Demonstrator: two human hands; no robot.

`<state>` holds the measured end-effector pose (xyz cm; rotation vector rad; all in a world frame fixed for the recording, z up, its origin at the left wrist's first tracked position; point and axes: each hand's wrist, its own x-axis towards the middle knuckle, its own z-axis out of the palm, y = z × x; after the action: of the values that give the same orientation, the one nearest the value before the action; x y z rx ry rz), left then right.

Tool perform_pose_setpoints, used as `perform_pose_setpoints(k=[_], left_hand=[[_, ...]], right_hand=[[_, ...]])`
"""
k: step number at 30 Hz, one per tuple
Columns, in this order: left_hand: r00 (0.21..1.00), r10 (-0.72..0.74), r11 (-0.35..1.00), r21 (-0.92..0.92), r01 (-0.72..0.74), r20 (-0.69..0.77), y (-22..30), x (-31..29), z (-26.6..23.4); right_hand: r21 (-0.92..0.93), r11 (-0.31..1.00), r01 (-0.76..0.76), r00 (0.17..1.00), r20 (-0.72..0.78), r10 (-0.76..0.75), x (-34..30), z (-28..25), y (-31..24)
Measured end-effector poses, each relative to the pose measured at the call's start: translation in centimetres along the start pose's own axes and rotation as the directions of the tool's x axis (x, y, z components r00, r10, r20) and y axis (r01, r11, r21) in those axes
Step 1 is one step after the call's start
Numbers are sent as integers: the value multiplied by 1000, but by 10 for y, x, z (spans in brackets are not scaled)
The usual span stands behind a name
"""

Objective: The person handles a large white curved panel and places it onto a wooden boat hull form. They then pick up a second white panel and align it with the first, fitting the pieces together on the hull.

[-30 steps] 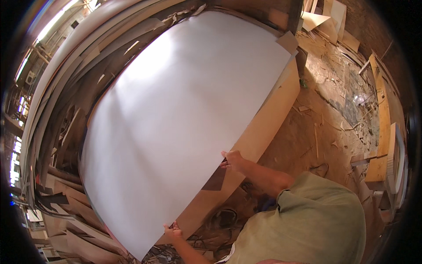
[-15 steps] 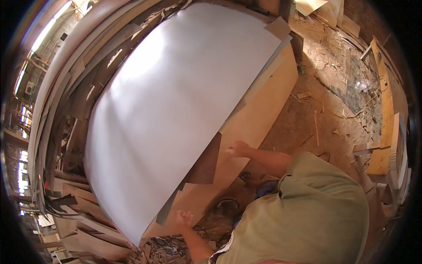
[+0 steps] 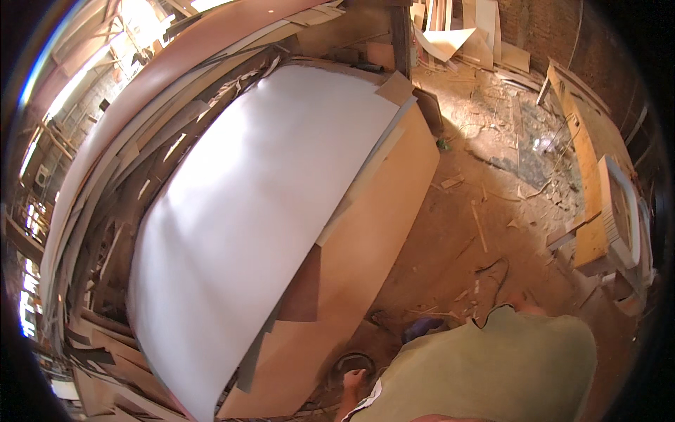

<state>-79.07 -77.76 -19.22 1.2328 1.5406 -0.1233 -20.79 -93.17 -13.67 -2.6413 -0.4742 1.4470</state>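
A large white sheet (image 3: 239,211) lies on a stack of tan boards (image 3: 365,218), whose near long edge shows beyond it. Scraps of grey and brown sheet (image 3: 301,288) poke out from under the white sheet's edge. My left hand (image 3: 354,378) is low in the picture, off the boards' near edge, with its fingers curled in and nothing seen in them. It appears in front of a dark round object (image 3: 351,362) on the floor. My right hand is hidden behind my olive shirt (image 3: 485,369); only a bit of that arm shows above it.
Long bent sheets and offcuts (image 3: 105,183) are piled along the left. Wood scraps and a cable (image 3: 499,274) lie on the brown dirt floor (image 3: 436,253). At the right stand a long yellowish plank (image 3: 580,169) and a pale frame (image 3: 622,204). More boards (image 3: 485,35) lean at the back.
Both hands have come away from the boards: the left has moved right, nearer my body, and the right has gone out of sight. The view has tilted up.
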Motion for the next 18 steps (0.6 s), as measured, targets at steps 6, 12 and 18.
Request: perform_pose_setpoints(k=[6,12,18], left_hand=[[995,-64,994,81,69,-72,3,37,20],[1000,-9,934,356,19,-29,59,60,45],[979,203,886,427,-180,-10,147,129,107]], right_hand=[[146,988,49,998,41,-56,-3,-12,10],[267,955,131,990,12,-139,38,-67,-3],[322,937,137,990,-18,-139,123,-167,18]])
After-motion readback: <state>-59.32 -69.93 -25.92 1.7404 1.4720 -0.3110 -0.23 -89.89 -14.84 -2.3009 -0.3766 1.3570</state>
